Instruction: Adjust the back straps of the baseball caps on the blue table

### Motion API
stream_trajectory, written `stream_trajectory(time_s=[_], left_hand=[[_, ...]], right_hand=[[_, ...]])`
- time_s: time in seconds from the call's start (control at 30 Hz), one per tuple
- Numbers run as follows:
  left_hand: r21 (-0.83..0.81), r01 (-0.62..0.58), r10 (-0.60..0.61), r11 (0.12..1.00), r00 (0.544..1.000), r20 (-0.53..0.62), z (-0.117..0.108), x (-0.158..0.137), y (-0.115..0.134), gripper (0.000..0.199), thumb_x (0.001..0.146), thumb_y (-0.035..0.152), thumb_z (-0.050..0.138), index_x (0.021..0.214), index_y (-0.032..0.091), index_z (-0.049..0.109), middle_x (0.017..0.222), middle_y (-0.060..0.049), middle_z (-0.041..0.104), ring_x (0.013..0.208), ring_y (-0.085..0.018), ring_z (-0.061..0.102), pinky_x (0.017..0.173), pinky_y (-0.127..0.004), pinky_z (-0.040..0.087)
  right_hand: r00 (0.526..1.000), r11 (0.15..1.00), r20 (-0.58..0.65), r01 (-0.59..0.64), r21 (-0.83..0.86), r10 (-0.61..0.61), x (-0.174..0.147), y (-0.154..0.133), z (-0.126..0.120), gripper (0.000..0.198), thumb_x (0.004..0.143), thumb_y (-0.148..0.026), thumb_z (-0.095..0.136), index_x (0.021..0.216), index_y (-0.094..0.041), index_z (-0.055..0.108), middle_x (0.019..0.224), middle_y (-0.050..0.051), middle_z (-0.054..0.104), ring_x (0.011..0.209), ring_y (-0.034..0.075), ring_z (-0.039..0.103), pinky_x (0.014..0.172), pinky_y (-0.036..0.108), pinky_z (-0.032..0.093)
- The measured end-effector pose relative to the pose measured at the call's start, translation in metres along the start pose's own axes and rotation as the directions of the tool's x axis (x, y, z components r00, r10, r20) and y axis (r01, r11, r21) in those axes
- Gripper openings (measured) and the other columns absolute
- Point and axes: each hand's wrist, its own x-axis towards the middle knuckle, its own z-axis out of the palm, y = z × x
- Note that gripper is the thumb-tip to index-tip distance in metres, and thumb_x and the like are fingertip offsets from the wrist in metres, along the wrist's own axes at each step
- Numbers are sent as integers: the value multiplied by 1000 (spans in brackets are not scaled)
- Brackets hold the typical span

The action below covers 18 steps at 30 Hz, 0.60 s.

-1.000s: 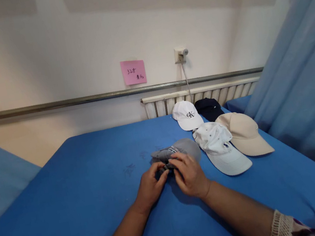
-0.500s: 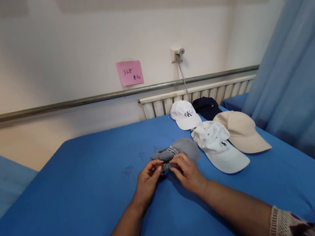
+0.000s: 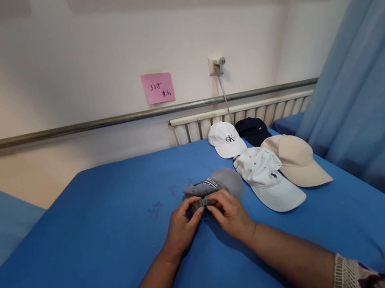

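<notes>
A grey baseball cap [image 3: 231, 180] lies on the blue-covered table, its brim turned to the right and a printed mark on its front. The cap's back strap [image 3: 199, 205], with a small buckle, faces me. My left hand [image 3: 180, 225] pinches the strap from the left between thumb and fingers. From the right, my right hand [image 3: 231, 211] pinches the same strap close to the buckle. The fingertips are only a little apart and partly cover the strap and buckle.
Right of the grey cap lie a pale cap with a small dark emblem [image 3: 263, 178], a beige cap [image 3: 295, 158], a white lettered cap [image 3: 226, 139] and a navy cap [image 3: 251, 129]. Behind the blue table [image 3: 83, 242] is a radiator [image 3: 190, 129]; a blue curtain [image 3: 364, 84] hangs at right.
My left hand has shifted slightly right along the strap, bringing its fingertips closer to the right hand's. The right hand and the caps stay nearly where they were.
</notes>
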Motion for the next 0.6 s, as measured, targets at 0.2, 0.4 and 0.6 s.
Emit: stream_trajectory(time_s=[0.2,0.4,0.6], left_hand=[[16,-18,18,1000,1000,10,1,-2,1,30,81,34,67,108,22,71,107,-6,73,99,-25,65,96,-37,48],[76,-103,100,992,994,47,2,-3,0,30,86,36,62,112,22,69,108,-6,73,100,-23,66,95,-39,50],[92,-164,158,982,985,68,1,-1,-2,26,88,34,61,110,23,70,106,-5,72,98,-21,66,92,-35,51]], right_hand=[[967,959,-28,-247,142,253,0,9,7,21,84,-28,64,104,-22,67,97,7,65,73,17,61,69,33,52],[874,760,120,-471,448,471,2,8,10,26,79,-41,67,92,-18,65,61,-4,58,50,11,52,48,22,41],[825,655,293,-563,504,483,6,10,6,36,71,-51,72,77,-18,60,51,-6,54,43,9,47,41,19,34]])
